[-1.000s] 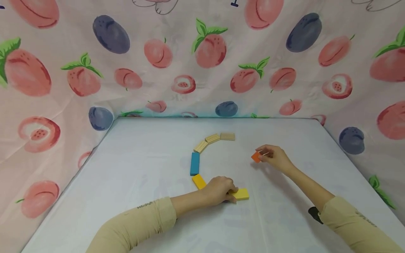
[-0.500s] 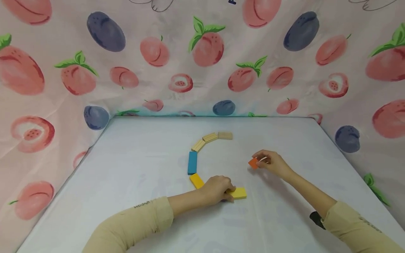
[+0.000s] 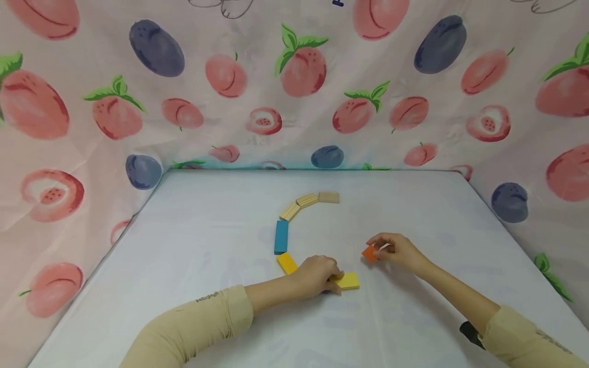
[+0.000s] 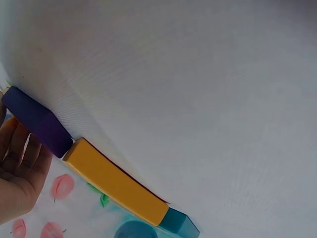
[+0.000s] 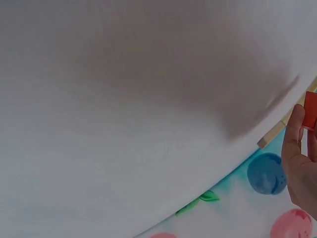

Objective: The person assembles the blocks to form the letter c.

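Note:
In the head view a chain of blocks curves across the white table. My left hand (image 3: pixel 315 277) lies over its near part, with thumb and fingertips pinching the left end of a yellow block (image 3: pixel 349 280). A purple block (image 4: pixel 39 121), mostly hidden under that hand in the head view, shows in the left wrist view. It joins an orange-yellow block (image 4: pixel 116 181), which meets a blue block (image 3: pixel 281 237). To the right, my right hand (image 3: pixel 400 251) pinches an orange block (image 3: pixel 369 254) between thumb and fingers, just behind and right of the yellow block.
Three plain wooden blocks (image 3: pixel 307 200) continue the curve at the far side. A dark object (image 3: pixel 471 335) sits by the right sleeve. Fruit-printed cloth (image 3: pixel 262 76) rises behind the white table (image 3: pixel 207 214) and along its sides.
My right hand has brought the orange block nearer to the front of the table, closer to the yellow block. The left hand keeps its place on the chain.

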A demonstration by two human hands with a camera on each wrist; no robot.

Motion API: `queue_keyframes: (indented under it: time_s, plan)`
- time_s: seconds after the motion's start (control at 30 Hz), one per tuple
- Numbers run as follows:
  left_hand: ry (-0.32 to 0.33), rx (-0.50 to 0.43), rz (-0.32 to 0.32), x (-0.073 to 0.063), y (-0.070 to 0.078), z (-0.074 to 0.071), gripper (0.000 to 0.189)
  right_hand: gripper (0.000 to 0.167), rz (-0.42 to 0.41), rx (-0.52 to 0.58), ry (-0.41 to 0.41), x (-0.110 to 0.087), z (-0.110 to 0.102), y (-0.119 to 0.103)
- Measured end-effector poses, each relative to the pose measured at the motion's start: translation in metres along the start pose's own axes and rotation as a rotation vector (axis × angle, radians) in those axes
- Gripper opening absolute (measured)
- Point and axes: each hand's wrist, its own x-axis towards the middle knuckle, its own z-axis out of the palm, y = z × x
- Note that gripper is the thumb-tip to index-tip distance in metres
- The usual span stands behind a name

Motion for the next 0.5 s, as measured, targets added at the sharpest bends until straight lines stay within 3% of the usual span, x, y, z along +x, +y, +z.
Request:
queue_keyframes:
  time_s: [0.3, 0.5]
  plan:
    - [0.000, 0.021, -0.006, -0.001, -0.001, 0.000, 0.039, 0.025, 0.041, 0.047, -0.103, -0.005, 0.012, -0.003]
    - [-0.011, 0.019, 0.001, 0.000, 0.001, 0.000, 0.038, 0.025, 0.106, 0.096, -0.123, -0.010, 0.016, -0.007]
